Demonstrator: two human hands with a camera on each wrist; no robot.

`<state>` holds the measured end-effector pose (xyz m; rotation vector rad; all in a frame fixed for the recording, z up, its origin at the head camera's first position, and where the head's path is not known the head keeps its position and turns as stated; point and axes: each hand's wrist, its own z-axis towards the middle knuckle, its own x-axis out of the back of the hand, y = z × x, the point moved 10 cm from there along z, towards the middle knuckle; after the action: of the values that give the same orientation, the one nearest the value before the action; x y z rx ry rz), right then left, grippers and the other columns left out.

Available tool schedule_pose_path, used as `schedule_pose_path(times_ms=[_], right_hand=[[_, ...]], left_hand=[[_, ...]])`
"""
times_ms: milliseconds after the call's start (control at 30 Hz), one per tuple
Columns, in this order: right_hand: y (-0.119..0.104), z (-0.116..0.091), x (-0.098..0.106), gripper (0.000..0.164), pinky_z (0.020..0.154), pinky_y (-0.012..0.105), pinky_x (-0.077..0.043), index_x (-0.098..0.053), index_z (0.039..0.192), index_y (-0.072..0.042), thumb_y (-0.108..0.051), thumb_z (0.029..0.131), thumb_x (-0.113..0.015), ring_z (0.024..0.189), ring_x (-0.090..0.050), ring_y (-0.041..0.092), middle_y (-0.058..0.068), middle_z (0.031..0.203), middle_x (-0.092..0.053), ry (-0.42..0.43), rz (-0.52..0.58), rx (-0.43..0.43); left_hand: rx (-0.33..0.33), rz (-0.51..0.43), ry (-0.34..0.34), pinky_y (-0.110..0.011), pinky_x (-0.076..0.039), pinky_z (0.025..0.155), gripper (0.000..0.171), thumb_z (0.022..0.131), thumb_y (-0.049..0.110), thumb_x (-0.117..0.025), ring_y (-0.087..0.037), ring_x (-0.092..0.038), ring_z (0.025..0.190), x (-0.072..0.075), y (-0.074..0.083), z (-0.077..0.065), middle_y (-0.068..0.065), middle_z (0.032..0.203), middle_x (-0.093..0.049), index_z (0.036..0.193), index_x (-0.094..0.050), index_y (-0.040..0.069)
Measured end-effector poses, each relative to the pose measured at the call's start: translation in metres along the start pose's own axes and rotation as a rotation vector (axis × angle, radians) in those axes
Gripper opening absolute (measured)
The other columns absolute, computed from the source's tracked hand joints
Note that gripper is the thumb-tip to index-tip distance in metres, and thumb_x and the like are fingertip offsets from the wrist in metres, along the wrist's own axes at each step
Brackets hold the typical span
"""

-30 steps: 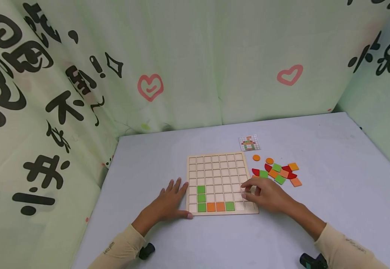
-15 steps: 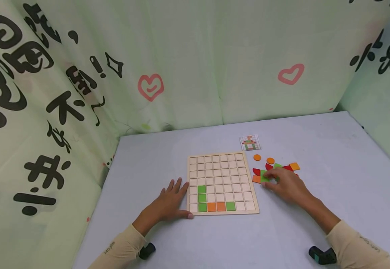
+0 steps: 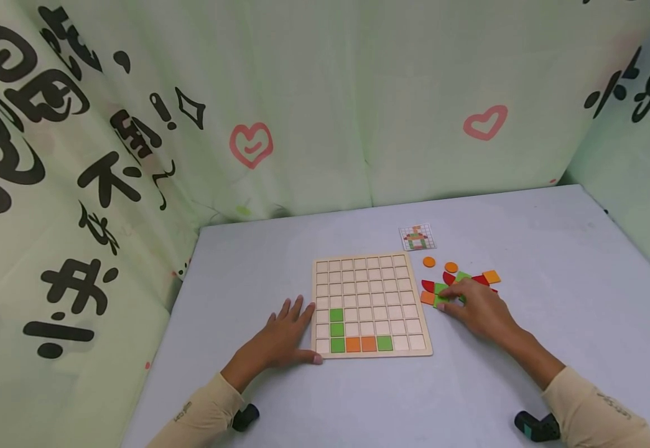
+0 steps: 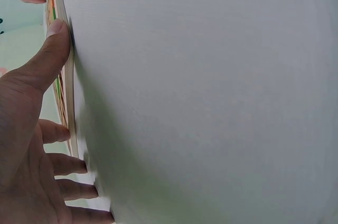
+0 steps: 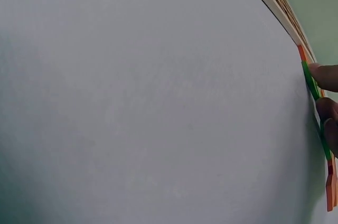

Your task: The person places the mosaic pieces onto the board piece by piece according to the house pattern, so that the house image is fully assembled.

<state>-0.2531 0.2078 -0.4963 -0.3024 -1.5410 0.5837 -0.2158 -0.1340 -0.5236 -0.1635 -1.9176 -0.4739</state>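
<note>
Pinching green square (image 3: 438, 300) with right hand (image 3: 477, 308) at three o'clock of grid board (image 3: 365, 290), crowded by loose tiles (image 3: 491, 277), touching board with wide-spread left hand (image 3: 283, 335) at eight o'clock, with picture card (image 3: 417, 237) at one o'clock.

Soft, even light in the head view; my wrist views look dimmer, with a blurred shadow (image 4: 127, 160) on the table (image 4: 222, 65) beside my left hand (image 4: 24, 145).

At a pale wooden grid board (image 3: 371, 302)
The left hand (image 3: 285, 336) touches its left edge; the right hand (image 3: 480, 306) pinches a green square tile (image 3: 437, 303) among flat red and orange pieces (image 3: 479, 280).
</note>
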Motion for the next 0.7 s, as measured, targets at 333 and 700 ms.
schedule_pose_path(times_ms=[333,700], right_hand=[[-0.0026,0.0013,-0.0026,0.037,0.07,0.032,-0.05,-0.075,0.115,-0.006,-0.019,0.082,-0.083,0.094,-0.06,0.024,0.007,0.096,-0.069,-0.038,-0.015,-0.004],[-0.008,-0.0019,-0.0045,0.037,0.059,0.025,-0.044,-0.071,0.121,-0.011,-0.018,0.086,-0.079,0.08,-0.055,0.016,0.0,0.084,-0.062,-0.073,-0.01,0.02]], left_hand=[[0.009,0.002,-0.003,-0.067,-0.03,0.113,0.113,0.075,0.069,-0.074,-0.047,-0.017,0.152,-0.0005,-0.0004,0.0008,-0.021,0.166,-0.019,0.16,-0.026,0.012],[0.007,0.005,0.001,-0.067,-0.03,0.112,0.113,0.075,0.069,-0.075,-0.048,-0.017,0.152,-0.0004,-0.0002,0.0009,-0.021,0.166,-0.02,0.16,-0.026,0.012]])
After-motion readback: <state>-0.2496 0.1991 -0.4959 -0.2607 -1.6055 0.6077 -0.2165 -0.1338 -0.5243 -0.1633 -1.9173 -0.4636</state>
